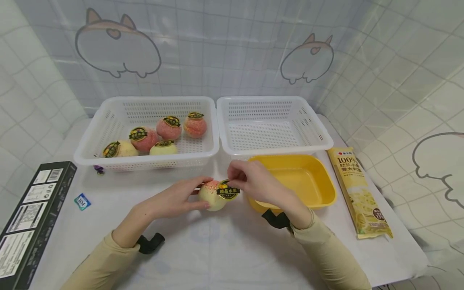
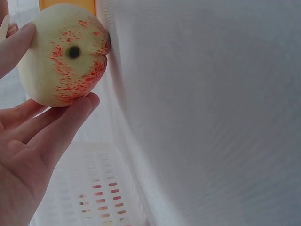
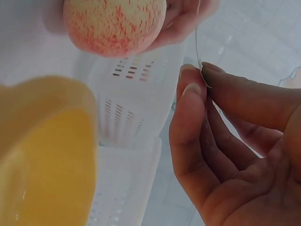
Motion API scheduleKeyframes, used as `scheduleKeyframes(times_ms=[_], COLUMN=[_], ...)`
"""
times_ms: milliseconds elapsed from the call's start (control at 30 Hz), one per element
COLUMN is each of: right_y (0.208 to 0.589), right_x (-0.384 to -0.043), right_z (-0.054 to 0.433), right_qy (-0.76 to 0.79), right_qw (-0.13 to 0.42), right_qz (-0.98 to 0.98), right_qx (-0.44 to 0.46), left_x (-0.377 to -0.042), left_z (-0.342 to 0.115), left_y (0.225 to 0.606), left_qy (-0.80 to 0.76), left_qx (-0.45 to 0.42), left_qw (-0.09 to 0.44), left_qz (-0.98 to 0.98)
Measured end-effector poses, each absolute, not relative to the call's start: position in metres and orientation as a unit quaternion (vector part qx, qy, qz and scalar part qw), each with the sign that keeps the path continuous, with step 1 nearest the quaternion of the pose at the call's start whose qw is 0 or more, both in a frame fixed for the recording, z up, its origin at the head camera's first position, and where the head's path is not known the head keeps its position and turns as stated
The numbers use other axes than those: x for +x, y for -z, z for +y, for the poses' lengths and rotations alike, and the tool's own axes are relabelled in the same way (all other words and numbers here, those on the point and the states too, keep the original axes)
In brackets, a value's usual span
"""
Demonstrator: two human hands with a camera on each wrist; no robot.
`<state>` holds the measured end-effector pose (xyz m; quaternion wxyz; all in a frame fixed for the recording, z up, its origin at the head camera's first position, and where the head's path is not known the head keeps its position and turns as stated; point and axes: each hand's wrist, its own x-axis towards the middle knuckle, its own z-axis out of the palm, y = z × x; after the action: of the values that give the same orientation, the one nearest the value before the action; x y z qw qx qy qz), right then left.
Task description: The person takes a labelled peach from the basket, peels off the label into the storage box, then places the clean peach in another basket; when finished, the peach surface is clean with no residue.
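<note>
Over the middle of the table, my left hand grips a pale peach speckled with red. The left wrist view shows fingers along one side of the peach and the thumb on the other, with a dark round spot on its skin. My right hand pinches a black and gold label between thumb and forefinger; it overlaps the peach's right side in the head view. Seen from the right wrist, the label is a thin edge rising from the fingertips, beside the peach.
Several labelled peaches lie in the left white basket. Beside it stands another white basket. A yellow basin sits behind my right wrist. At right lies a yellow pasta packet; at left, a black box and a small blue packet.
</note>
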<state>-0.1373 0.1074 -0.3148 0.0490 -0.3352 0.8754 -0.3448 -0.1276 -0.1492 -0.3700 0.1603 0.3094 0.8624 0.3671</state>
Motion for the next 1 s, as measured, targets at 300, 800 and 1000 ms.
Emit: scheduleKeyframes(times_ms=[300, 800, 1000], right_y=[0.31, 0.292, 0.296], right_x=[-0.144, -0.171, -0.177], right_z=[0.118, 0.146, 0.167], right_qy=[0.376, 0.258, 0.23], right_qw=[0.103, 0.117, 0.137], right_qz=[0.864, 0.9, 0.902], right_qx=[-0.318, -0.332, -0.338], left_x=[-0.128, -0.126, -0.126], left_z=[-0.149, -0.148, -0.147], left_y=[0.37, 0.367, 0.368], left_qy=[-0.36, -0.356, -0.356], left_qx=[0.315, 0.295, 0.287], left_qw=[0.164, 0.174, 0.179], left_qz=[0.863, 0.87, 0.871])
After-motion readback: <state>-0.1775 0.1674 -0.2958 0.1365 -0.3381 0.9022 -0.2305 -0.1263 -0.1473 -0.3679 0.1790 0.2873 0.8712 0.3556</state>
